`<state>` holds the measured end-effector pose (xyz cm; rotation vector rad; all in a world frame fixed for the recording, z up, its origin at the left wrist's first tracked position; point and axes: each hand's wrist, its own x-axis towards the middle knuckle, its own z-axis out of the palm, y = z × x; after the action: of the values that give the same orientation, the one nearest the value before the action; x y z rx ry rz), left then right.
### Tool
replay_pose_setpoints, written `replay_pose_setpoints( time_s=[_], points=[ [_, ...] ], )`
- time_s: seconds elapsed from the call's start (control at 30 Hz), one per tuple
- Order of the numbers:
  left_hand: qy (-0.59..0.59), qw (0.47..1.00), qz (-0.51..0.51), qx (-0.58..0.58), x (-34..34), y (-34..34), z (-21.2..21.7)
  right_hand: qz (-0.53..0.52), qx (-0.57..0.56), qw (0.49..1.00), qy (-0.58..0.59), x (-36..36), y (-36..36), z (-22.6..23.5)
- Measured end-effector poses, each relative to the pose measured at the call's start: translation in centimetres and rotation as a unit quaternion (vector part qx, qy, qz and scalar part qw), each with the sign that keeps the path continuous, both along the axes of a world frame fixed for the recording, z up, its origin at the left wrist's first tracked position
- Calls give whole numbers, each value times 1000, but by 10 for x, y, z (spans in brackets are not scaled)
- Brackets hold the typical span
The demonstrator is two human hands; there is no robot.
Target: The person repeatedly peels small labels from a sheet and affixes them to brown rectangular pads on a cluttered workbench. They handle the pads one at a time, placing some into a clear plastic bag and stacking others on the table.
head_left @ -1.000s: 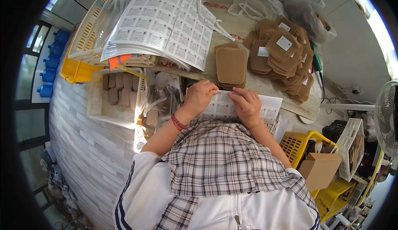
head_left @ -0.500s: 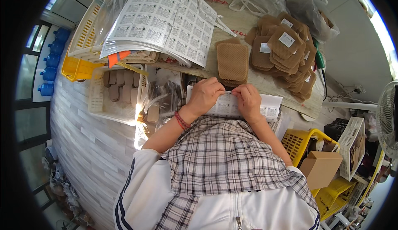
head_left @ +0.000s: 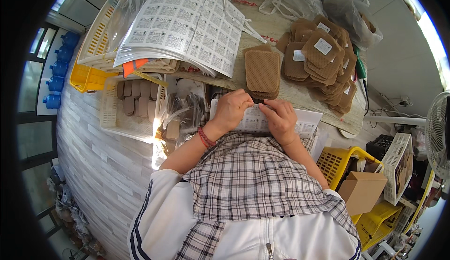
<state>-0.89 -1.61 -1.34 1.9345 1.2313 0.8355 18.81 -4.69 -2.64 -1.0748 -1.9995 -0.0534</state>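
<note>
A white sheet of printed labels [head_left: 307, 121] lies across my lap, just below the table edge. My left hand [head_left: 231, 109] pinches at its upper edge, fingers closed. Close beside it, my right hand [head_left: 281, 121] is also closed, thumb and fingertips at the same edge. Whether a single label is between the fingertips is too small to tell. Directly beyond my hands stands a stack of brown mesh-textured pads [head_left: 262, 70] with rounded corners. To its right is a loose heap of similar pads [head_left: 323, 65], several bearing white labels.
A thick stack of label sheets [head_left: 176, 21] rests at the table's back left, beside a cream basket [head_left: 96, 33]. Below left, a white crate [head_left: 110, 112] holds several brown pads. Plastic bags [head_left: 293, 0] lie at the back. Yellow crates [head_left: 333, 161], a cardboard box [head_left: 363, 192] and a fan [head_left: 438, 136] are right.
My right hand has turned slightly, its fingertips shifting left toward my left hand. The label sheet's right end has tilted a little lower. My left hand stays nearly in place.
</note>
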Motion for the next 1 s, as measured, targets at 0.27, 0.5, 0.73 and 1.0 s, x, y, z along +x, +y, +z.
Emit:
replay_pose_setpoints(
  time_s=[0.27, 0.5, 0.73, 1.0],
  points=[
    [2, 1000, -11, 21, -1, 1, 2, -21, -59, 995, 73, -8, -2, 4],
    [57, 998, -31, 6, -22, 5, 11, -4, -107, 985, 134, -10, -4, 0],
    [43, 998, -2, -49, -17, 14, 17, 75, -276, 841, 459, -1, -3, 12],
    [79, 979, -45, 181, 9, 26, 12, 2, -385, 826, 412, 13, 104, 18]
  ],
)
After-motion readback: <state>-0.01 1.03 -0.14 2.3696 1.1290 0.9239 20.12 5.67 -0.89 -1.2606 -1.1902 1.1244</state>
